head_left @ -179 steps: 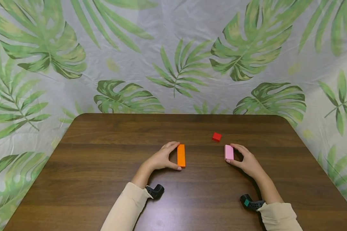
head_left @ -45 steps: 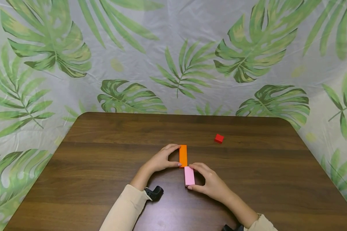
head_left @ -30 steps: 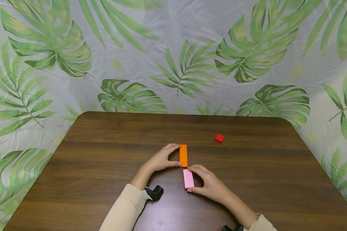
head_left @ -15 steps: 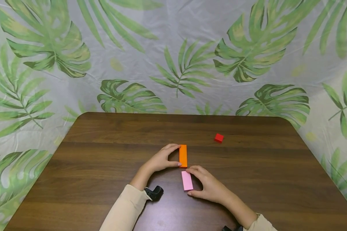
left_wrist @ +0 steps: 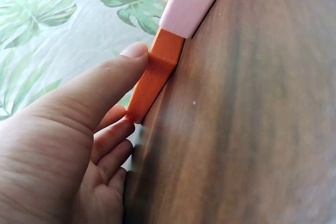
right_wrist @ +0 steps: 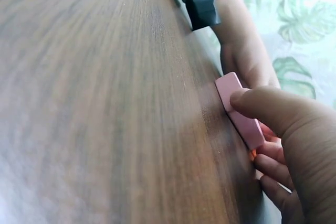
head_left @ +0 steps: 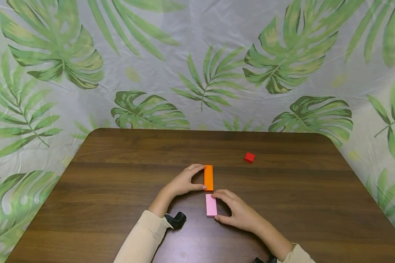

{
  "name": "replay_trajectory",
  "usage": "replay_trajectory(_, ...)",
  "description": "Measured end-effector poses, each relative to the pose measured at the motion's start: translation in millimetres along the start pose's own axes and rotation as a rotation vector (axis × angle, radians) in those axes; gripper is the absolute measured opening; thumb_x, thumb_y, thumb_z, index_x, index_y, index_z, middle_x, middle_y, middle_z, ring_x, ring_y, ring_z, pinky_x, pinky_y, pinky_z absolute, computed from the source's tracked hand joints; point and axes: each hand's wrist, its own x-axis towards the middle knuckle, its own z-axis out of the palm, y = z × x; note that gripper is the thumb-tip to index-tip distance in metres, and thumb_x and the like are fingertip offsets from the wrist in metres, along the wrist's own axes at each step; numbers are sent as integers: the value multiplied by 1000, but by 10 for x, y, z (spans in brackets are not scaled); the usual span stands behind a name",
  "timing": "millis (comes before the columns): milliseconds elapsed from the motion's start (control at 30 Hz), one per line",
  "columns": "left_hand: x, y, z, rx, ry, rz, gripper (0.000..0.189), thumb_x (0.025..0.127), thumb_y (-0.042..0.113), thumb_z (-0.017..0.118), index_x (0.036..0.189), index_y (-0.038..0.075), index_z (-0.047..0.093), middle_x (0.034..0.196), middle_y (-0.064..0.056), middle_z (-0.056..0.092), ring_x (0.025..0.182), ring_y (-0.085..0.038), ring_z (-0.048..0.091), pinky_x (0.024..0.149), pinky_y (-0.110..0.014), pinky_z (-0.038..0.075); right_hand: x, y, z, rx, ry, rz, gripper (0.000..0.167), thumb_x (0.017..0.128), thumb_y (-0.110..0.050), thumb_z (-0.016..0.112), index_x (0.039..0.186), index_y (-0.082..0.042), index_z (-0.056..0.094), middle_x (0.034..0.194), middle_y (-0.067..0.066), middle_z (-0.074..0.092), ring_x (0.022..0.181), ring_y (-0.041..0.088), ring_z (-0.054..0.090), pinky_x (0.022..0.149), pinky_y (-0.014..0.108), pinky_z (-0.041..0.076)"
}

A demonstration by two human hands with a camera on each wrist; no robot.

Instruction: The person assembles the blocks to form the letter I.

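Note:
An orange rectangular block (head_left: 209,178) lies lengthwise near the middle of the table. My left hand (head_left: 181,181) holds it from the left, thumb at the near end and fingertips at the far end. Just below it, almost in line, lies a pink rectangular block (head_left: 211,205), which my right hand (head_left: 238,212) grips from the right between thumb and fingers. A narrow strip separates the two blocks in the head view. In the left wrist view the pink block (left_wrist: 194,3) overlaps the end of the orange one (left_wrist: 155,74). The right wrist view shows my thumb on the pink block (right_wrist: 244,121).
A small red block (head_left: 249,157) sits farther back, to the right of the orange one. Under everything is the brown wooden table (head_left: 118,204), and a leaf-patterned cloth (head_left: 217,22) hangs behind its far edge.
My right hand has carried the pink block leftward and nearer, from beside the red block to below the orange one. Lately the pink block has straightened. The left hand stays on the orange block.

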Motion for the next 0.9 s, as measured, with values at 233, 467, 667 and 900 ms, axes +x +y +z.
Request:
replay_trajectory(233, -2, -3, 2, 1, -6, -11, 71, 77, 36, 70, 136, 9, 40, 136, -8, 37, 124, -21, 33, 100, -39, 28, 6, 1, 1, 21, 3, 13, 52, 79, -35, 68, 123, -13, 52, 124, -4, 43, 111, 12, 43, 91, 35, 39)
replay_trajectory(467, -11, 11, -3, -5, -12, -21, 72, 77, 36, 70, 136, 9, 39, 136, -8, 37, 124, -21, 33, 100, -39, 28, 3, 7, 8, 1, 16, 20, 52, 80, -38, 66, 124, -14, 54, 117, -6, 44, 105, 10, 45, 88, 32, 42)
replay_trajectory(667, -9, 9, 0, -1, -18, -20, 73, 77, 38, 69, 137, 9, 38, 136, -8, 37, 124, -22, 34, 100, -39, 28, -1, 14, 18, -15, 29, 6, 53, 80, -36, 67, 126, -14, 53, 115, -4, 45, 103, 12, 46, 85, 33, 43)
replay_trajectory(900, -10, 13, -9, -3, -15, -29, 72, 77, 38, 69, 137, 10, 38, 137, -8, 36, 125, -23, 31, 100, -41, 27, 8, 15, 16, -14, 18, 20, 55, 80, -38, 65, 127, -14, 52, 114, -4, 45, 102, 12, 46, 85, 33, 43)
